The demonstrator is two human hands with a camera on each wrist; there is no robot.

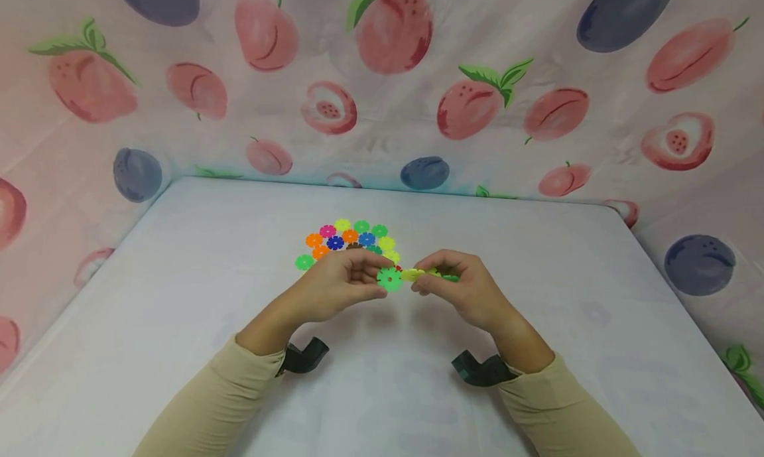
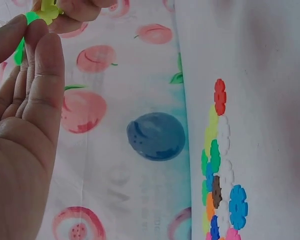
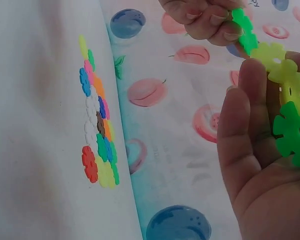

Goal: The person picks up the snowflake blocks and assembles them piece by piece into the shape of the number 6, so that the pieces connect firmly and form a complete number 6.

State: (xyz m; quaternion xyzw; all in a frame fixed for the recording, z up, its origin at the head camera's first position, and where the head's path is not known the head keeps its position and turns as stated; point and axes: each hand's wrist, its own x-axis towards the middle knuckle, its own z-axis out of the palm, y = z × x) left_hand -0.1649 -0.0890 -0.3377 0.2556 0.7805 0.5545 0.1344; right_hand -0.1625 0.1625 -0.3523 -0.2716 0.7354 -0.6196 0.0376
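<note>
The left hand (image 1: 328,281) pinches a green slotted flower disc (image 1: 390,280) and the right hand (image 1: 468,286) grips a yellow-and-green disc chain (image 3: 293,103), meeting above the white table (image 1: 376,397), apparently mid-joining, so the next push seems to need careful alignment

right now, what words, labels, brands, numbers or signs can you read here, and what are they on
None can be read for certain.
Patterned cloth, left wrist view: faint grey marks like lettering, too pale to read.
Same cloth, top edge of the right wrist view: small dark marks, too small to read.
Notched discs: no lettering visible.
</note>
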